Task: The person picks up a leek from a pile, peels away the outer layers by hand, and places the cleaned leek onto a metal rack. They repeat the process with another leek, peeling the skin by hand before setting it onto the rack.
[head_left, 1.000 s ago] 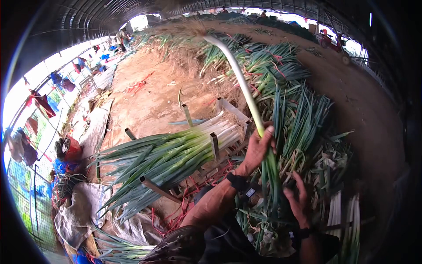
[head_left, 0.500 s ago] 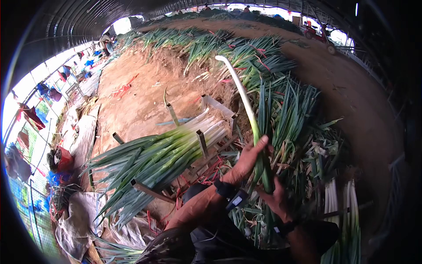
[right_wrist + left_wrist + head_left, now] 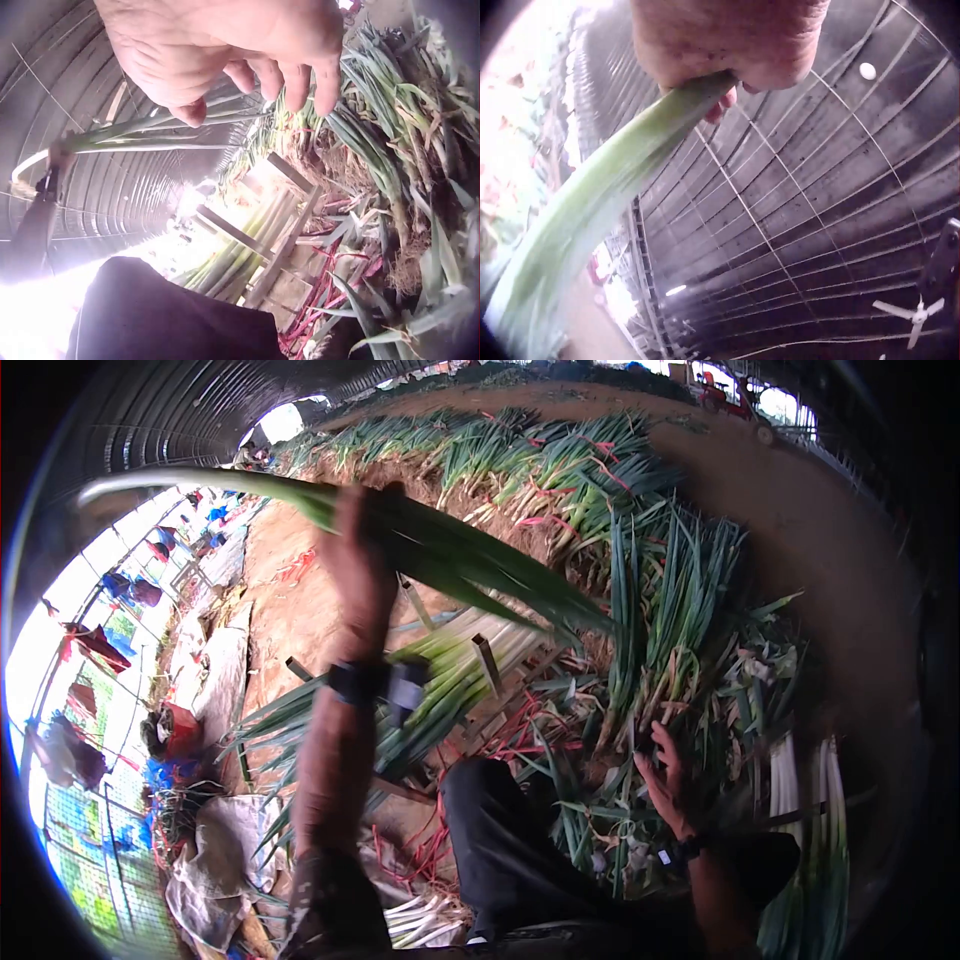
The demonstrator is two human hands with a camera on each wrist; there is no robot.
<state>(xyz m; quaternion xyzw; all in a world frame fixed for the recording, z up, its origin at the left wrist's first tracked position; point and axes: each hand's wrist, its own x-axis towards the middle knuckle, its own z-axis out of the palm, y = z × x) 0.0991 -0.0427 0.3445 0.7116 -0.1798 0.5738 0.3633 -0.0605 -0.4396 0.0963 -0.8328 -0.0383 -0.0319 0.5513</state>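
My left hand (image 3: 360,560) grips a large green onion (image 3: 450,545), raised and blurred in the head view. Its white end points left, while the dark leaves trail down to the right. In the left wrist view the fingers curl around the green stalk (image 3: 600,169). Below this arm, a metal rack (image 3: 487,665) cradles a bundle of green onions (image 3: 450,680), lying with leaves to the left. My right hand (image 3: 670,785) holds nothing, its fingers loosely spread near upright green onions (image 3: 670,615) and leaf scraps. The right wrist view shows those fingers (image 3: 326,82) relaxed.
A long heap of green onions (image 3: 590,470) with red ties stretches toward the back. Red straps (image 3: 520,730) lie beside the rack, near my knee (image 3: 495,820). Trimmed white stalks (image 3: 785,780) are at the lower right. A red bucket (image 3: 180,730) and grey sheeting (image 3: 215,860) are on the left.
My left hand has swung the green onion up and left, over the rack, turning it from upright to nearly level. My right hand, close to the leaves half a second ago, is now apart from them.
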